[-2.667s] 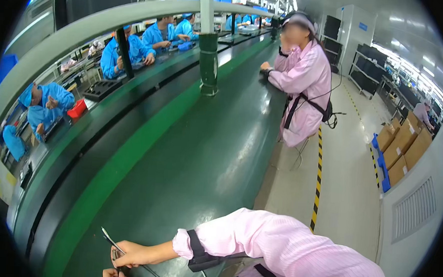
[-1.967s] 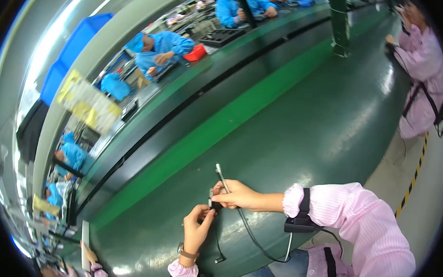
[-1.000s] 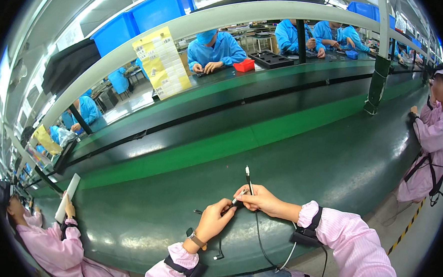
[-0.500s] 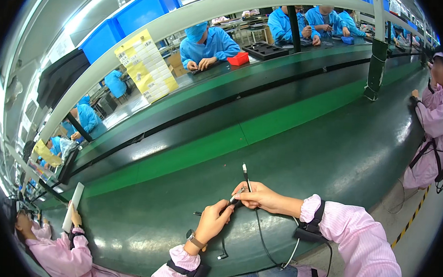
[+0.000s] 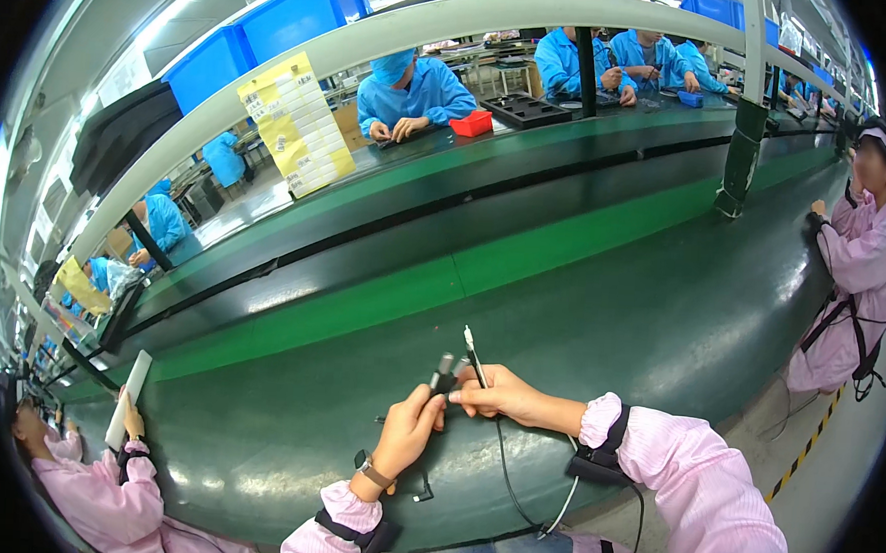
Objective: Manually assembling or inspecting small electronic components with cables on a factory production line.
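Above the dark green work surface, my left hand (image 5: 411, 431) pinches a small black cable connector (image 5: 443, 382) with silvery ends pointing up. A short dark lead with an angled plug (image 5: 424, 493) hangs beside my left wrist. Close by, my right hand (image 5: 509, 394) grips a thin black-and-white pen-like piece (image 5: 473, 352), its pale tip pointing up and away. The fingertips of both hands nearly meet at the connector; whether the right ones touch it I cannot tell. A black cord (image 5: 506, 470) hangs below my right hand and meets a white cord near the table's front edge.
The green table (image 5: 601, 315) curves across the view. A post (image 5: 742, 157) stands at the far right. A person at the left holds a long white piece (image 5: 129, 400); another stands at the right. Across the table, people in blue work near a red box (image 5: 471, 124) and black tray (image 5: 525, 112).
The connector in my left hand has been raised, its silvery ends now showing upright. My right hand and the pen-like piece have shifted slightly left in view, as the view itself moved.
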{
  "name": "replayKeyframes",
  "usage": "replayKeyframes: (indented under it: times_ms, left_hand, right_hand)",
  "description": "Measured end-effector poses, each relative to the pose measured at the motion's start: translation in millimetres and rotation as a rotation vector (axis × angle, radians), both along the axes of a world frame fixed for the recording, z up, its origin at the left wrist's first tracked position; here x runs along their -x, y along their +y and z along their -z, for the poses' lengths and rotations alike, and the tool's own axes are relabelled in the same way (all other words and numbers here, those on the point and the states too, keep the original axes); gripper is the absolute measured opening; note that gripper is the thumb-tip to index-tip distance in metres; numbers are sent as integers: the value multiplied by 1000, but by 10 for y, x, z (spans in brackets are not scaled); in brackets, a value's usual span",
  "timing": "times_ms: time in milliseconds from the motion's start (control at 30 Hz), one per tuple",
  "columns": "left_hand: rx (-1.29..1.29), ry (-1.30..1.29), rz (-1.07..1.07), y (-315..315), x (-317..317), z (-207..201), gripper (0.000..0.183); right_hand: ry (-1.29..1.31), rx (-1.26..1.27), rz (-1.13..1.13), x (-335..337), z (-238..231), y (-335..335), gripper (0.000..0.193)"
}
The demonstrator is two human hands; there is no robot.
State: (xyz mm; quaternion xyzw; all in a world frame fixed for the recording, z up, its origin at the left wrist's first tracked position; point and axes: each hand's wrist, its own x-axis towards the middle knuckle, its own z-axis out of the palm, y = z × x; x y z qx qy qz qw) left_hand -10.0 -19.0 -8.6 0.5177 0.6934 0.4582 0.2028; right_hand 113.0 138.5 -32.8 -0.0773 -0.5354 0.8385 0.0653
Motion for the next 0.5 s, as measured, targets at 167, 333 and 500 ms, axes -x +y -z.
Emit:
replayKeyframes:
  times_ms: [167, 333, 500]
  left_hand:
    - [56, 68, 61, -1, 27, 78, 19]
    - [106, 206, 39, -4, 21, 46, 21]
    - [78, 223, 55, -1, 34, 79, 23]
  right_hand:
    - [29, -132, 33, -6, 2, -52, 23]
    - [14, 52, 71, -16, -5, -7, 17]
    - [14, 95, 71, -12, -18, -3, 13]
